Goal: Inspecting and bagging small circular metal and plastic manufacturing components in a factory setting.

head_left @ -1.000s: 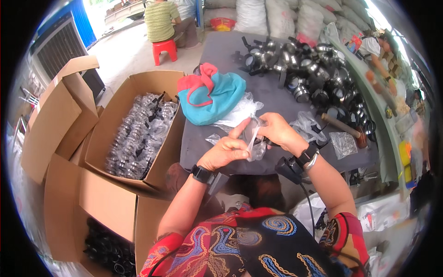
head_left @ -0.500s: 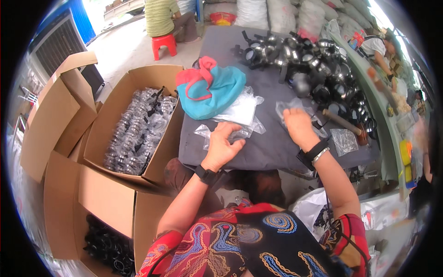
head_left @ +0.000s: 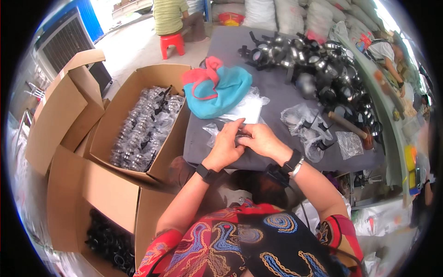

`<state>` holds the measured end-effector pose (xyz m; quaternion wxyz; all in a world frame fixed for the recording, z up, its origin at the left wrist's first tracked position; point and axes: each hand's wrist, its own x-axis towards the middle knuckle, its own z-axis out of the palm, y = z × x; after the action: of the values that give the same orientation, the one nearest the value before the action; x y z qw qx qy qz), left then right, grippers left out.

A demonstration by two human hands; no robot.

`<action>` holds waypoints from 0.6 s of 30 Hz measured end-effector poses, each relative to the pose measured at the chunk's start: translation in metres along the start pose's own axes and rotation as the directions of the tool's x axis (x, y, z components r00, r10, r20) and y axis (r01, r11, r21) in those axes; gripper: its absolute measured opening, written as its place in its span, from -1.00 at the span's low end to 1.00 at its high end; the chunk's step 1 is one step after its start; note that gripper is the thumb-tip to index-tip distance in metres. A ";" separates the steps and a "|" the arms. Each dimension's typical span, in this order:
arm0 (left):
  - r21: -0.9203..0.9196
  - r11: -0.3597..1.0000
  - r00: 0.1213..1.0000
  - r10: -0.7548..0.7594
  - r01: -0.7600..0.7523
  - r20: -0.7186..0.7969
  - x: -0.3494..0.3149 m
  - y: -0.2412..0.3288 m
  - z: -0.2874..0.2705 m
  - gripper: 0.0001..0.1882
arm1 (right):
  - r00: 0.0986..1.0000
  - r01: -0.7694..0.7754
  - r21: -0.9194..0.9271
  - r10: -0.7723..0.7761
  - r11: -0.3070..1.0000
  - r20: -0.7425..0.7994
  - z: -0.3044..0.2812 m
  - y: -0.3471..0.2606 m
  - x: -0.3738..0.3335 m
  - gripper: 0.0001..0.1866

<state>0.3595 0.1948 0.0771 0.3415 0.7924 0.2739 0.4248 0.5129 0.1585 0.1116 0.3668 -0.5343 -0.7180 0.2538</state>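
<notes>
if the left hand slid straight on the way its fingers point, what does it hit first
Probably the flat white sheet just beyond the fingertips of the left hand; whether the hand would touch it or pass above is unclear from this one view.

1. Top (head_left: pixel 249 237): red, maroon and black patches, embroidered with looping, chain-like lines (one blue-and-gold spiral (head_left: pixel 281 222) sits on the black).
2. Sleeves (head_left: pixel 340 233): short, red and patterned.
3. Left hand (head_left: pixel 225 147): bare, black strap (head_left: pixel 207 173) at the wrist.
4. Right hand (head_left: pixel 264 142): bare, black strap and silver bracelet (head_left: pixel 297 168) at the wrist, dark boxy device (head_left: pixel 277 176) beside them.
</notes>
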 end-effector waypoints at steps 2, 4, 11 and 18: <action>0.022 0.997 0.997 0.069 -0.068 -0.046 -0.006 0.010 -0.010 -0.33 | 0.987 -0.161 0.113 0.163 0.980 -0.007 0.004 0.001 0.003 -0.81; 0.102 0.986 0.975 0.150 -0.134 -0.162 -0.013 0.013 -0.023 -0.33 | 0.923 -0.369 0.317 0.384 0.873 0.018 0.001 -0.003 0.006 -0.91; -0.407 0.873 0.834 -0.423 0.269 -0.355 -0.014 0.000 -0.054 -0.57 | 0.987 -0.076 0.410 0.128 0.909 -0.102 -0.009 0.002 0.005 -0.93; -0.703 0.535 0.785 -0.618 0.468 0.052 -0.009 0.000 -0.047 -0.76 | 0.982 -0.001 0.401 0.077 0.916 -0.173 -0.012 0.002 0.001 -0.93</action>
<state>0.3147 0.2028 0.0921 0.6930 0.4352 0.3643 0.4446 0.5228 0.1598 0.1177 0.5280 -0.4841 -0.6030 0.3511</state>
